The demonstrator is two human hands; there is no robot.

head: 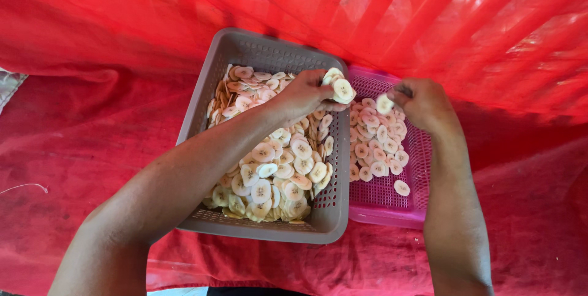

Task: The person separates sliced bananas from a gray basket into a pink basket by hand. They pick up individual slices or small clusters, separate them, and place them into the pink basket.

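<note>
My left hand hovers over the far right corner of a grey perforated basket and grips a small bunch of pale round banana slices. My right hand is above a pink perforated basket and pinches a single slice between its fingertips. The grey basket is heaped with banana slices. The pink one holds a thinner layer of slices spread over its far half.
Both baskets stand side by side on a red mesh net that covers the whole surface and rises behind them. A strip of pale cloth shows at the left edge.
</note>
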